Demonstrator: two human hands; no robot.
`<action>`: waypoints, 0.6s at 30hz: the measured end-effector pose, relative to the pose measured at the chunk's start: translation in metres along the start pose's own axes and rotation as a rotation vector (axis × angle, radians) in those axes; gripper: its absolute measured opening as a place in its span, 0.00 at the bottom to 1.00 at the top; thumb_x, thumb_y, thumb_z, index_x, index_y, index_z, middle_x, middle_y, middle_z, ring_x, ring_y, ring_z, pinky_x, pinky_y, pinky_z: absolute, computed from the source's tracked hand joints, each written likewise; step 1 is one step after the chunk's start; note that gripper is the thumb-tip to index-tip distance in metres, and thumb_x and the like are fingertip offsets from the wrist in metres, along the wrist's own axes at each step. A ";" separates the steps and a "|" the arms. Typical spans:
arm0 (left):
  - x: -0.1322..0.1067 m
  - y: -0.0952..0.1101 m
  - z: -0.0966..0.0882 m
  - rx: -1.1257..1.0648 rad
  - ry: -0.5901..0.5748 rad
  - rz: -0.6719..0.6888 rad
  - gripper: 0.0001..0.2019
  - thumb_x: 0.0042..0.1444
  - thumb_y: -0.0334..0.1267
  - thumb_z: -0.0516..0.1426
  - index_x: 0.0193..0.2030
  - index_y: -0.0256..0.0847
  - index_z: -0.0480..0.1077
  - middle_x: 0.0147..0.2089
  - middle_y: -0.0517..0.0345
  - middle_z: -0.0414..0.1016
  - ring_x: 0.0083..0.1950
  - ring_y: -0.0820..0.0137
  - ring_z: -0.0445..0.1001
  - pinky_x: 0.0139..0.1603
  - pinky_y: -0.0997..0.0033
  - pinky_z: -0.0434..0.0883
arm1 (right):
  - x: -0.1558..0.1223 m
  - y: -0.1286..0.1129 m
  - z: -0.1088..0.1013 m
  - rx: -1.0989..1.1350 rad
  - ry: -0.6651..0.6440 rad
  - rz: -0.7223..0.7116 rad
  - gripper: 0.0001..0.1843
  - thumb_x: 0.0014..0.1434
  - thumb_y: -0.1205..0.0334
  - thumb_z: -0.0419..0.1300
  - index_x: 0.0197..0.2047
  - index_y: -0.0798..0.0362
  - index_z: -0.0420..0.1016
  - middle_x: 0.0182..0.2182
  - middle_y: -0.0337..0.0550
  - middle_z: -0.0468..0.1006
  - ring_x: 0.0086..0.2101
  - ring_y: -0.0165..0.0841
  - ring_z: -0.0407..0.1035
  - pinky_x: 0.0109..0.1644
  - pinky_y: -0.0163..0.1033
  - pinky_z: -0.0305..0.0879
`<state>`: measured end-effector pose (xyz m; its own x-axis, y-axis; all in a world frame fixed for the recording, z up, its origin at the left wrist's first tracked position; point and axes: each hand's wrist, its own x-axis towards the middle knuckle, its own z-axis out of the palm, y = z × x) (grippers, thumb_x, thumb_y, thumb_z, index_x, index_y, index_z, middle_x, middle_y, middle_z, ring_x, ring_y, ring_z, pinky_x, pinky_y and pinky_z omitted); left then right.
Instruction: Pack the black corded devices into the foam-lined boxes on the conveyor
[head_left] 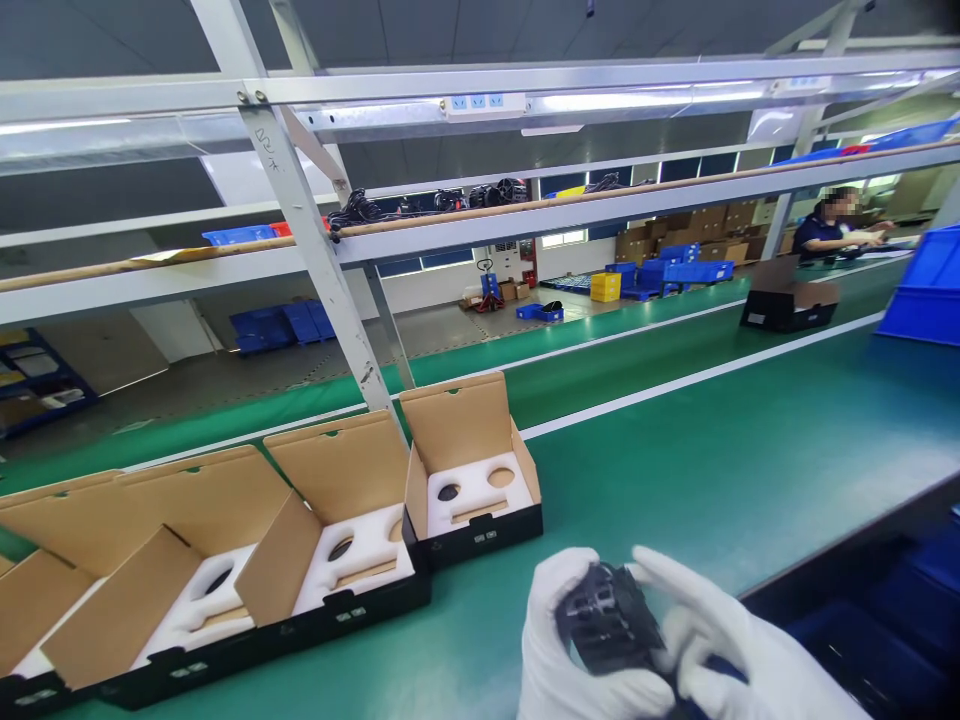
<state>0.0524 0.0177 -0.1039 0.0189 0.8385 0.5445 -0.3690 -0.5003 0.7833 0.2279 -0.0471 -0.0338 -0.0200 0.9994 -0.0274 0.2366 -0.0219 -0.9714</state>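
both gloved hands down at the near edge of the green bench (pixel 750 440). left hand (pixel 570 650) wraps the left side of a small black device (pixel 609 622), fingers curled onto it. right hand (pixel 720 640) closes on it from the right, index finger laid across the top edge. so the device is clamped between both hands, held just above the bench surface, not resting on it.

row of open black cartons to the left, flaps up, brown inside, white foam inserts with cutouts. nearest carton (pixel 472 490) sits just up and left of the hands, insert (pixel 471 492) bare. next carton (pixel 352 560) touches it on the left side, further ones run on to the frame edge.

far end of the line: another black box (pixel 787 305) on the belt, blue crate (pixel 926 290) at right, a co-worker (pixel 829 228) seated behind it. metal rack upright (pixel 315 250) rises behind the cartons.
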 end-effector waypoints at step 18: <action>-0.006 0.081 0.018 0.673 0.007 -0.047 0.43 0.53 0.46 0.67 0.69 0.58 0.45 0.59 0.48 0.68 0.43 0.60 0.73 0.55 0.49 0.72 | 0.023 -0.014 0.009 0.077 -0.064 -0.220 0.29 0.62 0.40 0.55 0.63 0.40 0.67 0.59 0.42 0.75 0.57 0.38 0.69 0.55 0.43 0.72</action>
<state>0.0396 -0.0319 -0.0385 0.0138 0.8629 0.5052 0.2912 -0.4868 0.8235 0.2154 -0.0240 -0.0231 -0.1248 0.9768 0.1740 0.1455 0.1915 -0.9707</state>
